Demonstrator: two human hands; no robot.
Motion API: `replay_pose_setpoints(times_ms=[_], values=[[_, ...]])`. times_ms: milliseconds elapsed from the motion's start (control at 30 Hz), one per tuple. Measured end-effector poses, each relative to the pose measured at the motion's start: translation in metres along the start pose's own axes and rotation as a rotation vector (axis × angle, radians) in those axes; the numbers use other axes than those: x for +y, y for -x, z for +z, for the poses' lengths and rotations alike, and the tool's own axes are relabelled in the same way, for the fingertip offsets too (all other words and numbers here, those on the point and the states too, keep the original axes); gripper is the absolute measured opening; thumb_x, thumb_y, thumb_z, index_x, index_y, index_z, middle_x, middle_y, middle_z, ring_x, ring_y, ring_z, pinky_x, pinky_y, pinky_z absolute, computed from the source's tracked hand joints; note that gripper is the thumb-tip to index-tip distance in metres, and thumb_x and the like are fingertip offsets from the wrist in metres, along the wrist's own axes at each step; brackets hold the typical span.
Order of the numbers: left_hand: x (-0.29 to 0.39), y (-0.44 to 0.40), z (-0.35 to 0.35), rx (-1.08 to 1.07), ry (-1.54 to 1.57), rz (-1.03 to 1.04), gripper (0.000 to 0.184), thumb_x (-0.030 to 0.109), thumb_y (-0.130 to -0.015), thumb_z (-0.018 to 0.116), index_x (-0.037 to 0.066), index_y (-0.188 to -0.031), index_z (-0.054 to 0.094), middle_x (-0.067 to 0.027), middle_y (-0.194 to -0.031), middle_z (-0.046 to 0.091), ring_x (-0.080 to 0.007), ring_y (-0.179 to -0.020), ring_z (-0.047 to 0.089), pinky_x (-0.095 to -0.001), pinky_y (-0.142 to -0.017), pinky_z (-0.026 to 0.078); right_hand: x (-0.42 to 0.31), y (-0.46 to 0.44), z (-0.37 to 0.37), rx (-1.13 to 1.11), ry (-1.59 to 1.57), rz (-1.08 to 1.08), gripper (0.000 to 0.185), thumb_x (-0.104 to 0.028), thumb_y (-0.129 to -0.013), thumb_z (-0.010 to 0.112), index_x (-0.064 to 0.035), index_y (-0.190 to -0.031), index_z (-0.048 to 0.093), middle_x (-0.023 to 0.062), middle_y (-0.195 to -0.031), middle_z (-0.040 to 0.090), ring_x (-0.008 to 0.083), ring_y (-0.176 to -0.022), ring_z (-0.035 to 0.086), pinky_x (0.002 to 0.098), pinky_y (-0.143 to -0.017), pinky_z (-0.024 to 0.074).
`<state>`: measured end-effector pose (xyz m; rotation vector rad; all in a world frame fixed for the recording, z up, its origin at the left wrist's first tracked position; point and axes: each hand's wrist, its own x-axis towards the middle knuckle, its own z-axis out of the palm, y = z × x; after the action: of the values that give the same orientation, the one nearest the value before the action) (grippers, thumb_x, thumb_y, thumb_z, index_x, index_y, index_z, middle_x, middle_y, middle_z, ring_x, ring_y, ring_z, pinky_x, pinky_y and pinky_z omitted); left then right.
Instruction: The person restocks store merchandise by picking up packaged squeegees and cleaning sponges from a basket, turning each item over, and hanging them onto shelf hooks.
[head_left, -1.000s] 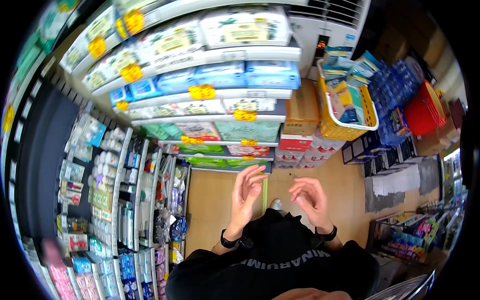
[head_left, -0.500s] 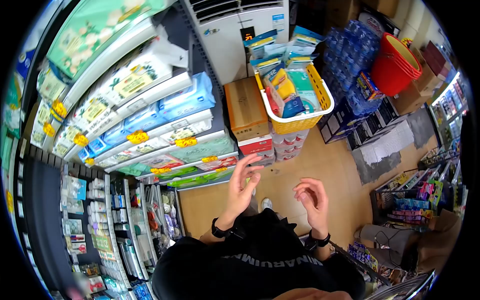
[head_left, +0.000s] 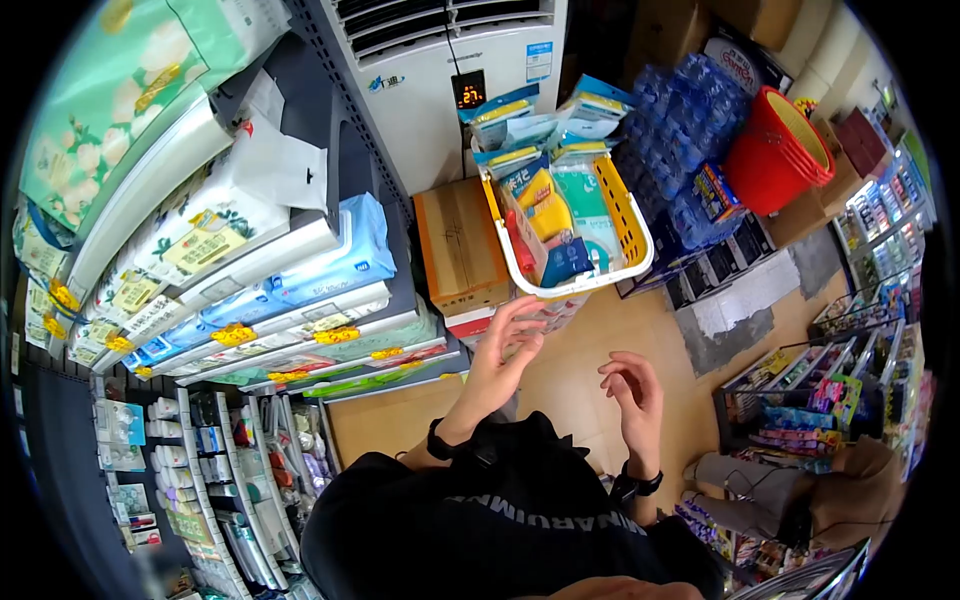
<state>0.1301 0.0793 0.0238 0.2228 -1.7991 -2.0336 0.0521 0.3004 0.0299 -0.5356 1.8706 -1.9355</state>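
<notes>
In the head view, a shelf unit (head_left: 322, 125) stacked with soft packs (head_left: 200, 245) rises to the left of the left grip (head_left: 500, 360). A brown carton (head_left: 462, 245) stands beyond the left grip, in front of a white air conditioner (head_left: 420, 125). Farther out, ahead of and to the right of the right grip (head_left: 637, 400), are blue-wrapped bottles (head_left: 685, 125) and nested red buckets (head_left: 760, 160). A low rack (head_left: 735, 415) of colourful packets lies right of the right grip, and the tan floor (head_left: 580, 350) shows between the two grips.

The yellow basket (head_left: 627, 218), full of packaged goods (head_left: 550, 205), sits straight ahead of both grips, just past the left fingertips. Those fingertips overlap its near white rim in view; whether they touch cannot be told. The left grip is loosely bent, thumb and fingers apart. The right grip is more curled, its thumb also apart from the fingers, well short of the basket.
</notes>
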Motion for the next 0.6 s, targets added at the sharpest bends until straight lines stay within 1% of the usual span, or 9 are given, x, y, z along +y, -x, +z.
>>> replay_pose_setpoints(times_ms=[200,267,300,400,433,467,533,567,600], values=[[-0.009,-0.045,-0.043,0.094,0.003,-0.056,0.042,0.012,-0.101,0.056,0.005,-0.141,0.045,-0.0104,-0.14,0.054,-0.0194,-0.118,0.058,-0.0327,-0.1,0.045,0.006,-0.105,0.029,-0.148,0.108,-0.01,0.029,-0.008,-0.099,0.058,-0.0005,-0.126,0.056,0.0083,-0.11,0.067,0.0133,-0.09,0.061,0.0261,-0.08,0.0488],[-0.011,-0.055,-0.052,0.139,0.026,-0.057,0.041,0.013,-0.102,0.056,0.005,-0.141,0.046,-0.0095,-0.14,0.054,-0.019,-0.119,0.058,-0.0314,-0.098,0.045,0.011,-0.137,0.042,-0.18,0.344,-0.132,0.028,-0.007,-0.099,0.057,-0.0027,-0.126,0.056,0.006,-0.11,0.066,0.0129,-0.09,0.061,0.0256,-0.08,0.0476],[-0.011,-0.059,-0.057,0.143,0.023,-0.071,0.041,0.013,-0.102,0.056,0.005,-0.141,0.046,-0.0086,-0.14,0.054,-0.0187,-0.119,0.058,-0.0302,-0.097,0.045,0.013,-0.153,0.048,-0.191,0.429,-0.196,0.032,-0.006,-0.097,0.059,-0.0036,-0.129,0.054,0.0076,-0.109,0.067,0.0147,-0.092,0.064,0.0275,-0.081,0.0501],[-0.001,-0.068,-0.062,0.161,0.024,-0.149,0.04,0.014,-0.102,0.056,0.006,-0.14,0.046,-0.008,-0.14,0.054,-0.0187,-0.12,0.058,-0.0298,-0.096,0.046,0.012,-0.191,0.065,-0.23,0.548,-0.183,0.035,-0.005,-0.095,0.062,-0.0008,-0.129,0.053,0.0108,-0.112,0.067,0.0172,-0.093,0.066,0.0294,-0.079,0.0523],[-0.002,-0.072,-0.062,0.164,0.02,-0.147,0.039,0.014,-0.102,0.056,0.007,-0.14,0.047,-0.0071,-0.14,0.054,-0.0184,-0.12,0.058,-0.0295,-0.096,0.045,0.022,-0.203,0.069,-0.22,0.546,-0.235,0.034,-0.006,-0.093,0.064,0.0026,-0.125,0.055,0.0146,-0.11,0.069,0.0207,-0.091,0.069,0.0309,-0.076,0.0543],[-0.004,-0.074,-0.061,0.175,0.02,-0.154,0.039,0.014,-0.102,0.056,0.007,-0.14,0.047,-0.0071,-0.14,0.054,-0.0184,-0.12,0.058,-0.0295,-0.096,0.045,0.032,-0.213,0.07,-0.231,0.544,-0.23,0.034,-0.006,-0.093,0.064,0.0026,-0.125,0.055,0.0146,-0.11,0.069,0.0207,-0.091,0.069,0.0309,-0.076,0.0543],[-0.009,-0.082,-0.058,0.177,-0.02,-0.129,0.038,0.015,-0.102,0.055,0.007,-0.139,0.048,-0.0067,-0.139,0.054,-0.0184,-0.119,0.058,-0.0303,-0.096,0.046,0.049,-0.233,0.072,-0.244,0.7,-0.231,0.033,-0.009,-0.093,0.066,0.0051,-0.122,0.057,0.0174,-0.105,0.071,0.0244,-0.09,0.072,0.0317,-0.075,0.0553],[-0.01,-0.085,-0.056,0.19,-0.027,-0.132,0.038,0.015,-0.102,0.055,0.007,-0.139,0.048,-0.0067,-0.139,0.054,-0.0184,-0.119,0.058,-0.0303,-0.096,0.046,0.053,-0.241,0.077,-0.23,0.68,-0.269,0.033,-0.011,-0.092,0.067,0.0056,-0.119,0.058,0.0201,-0.094,0.072,0.029,-0.084,0.073,0.0341,-0.071,0.0563],[-0.01,-0.086,-0.053,0.189,-0.031,-0.125,0.037,0.015,-0.103,0.055,0.007,-0.138,0.048,-0.0067,-0.138,0.054,-0.0185,-0.119,0.058,-0.0309,-0.097,0.047,0.054,-0.247,0.08,-0.244,0.671,-0.268,0.033,-0.011,-0.092,0.067,0.0056,-0.119,0.058,0.0201,-0.094,0.072,0.029,-0.084,0.073,0.0341,-0.071,0.0563]])
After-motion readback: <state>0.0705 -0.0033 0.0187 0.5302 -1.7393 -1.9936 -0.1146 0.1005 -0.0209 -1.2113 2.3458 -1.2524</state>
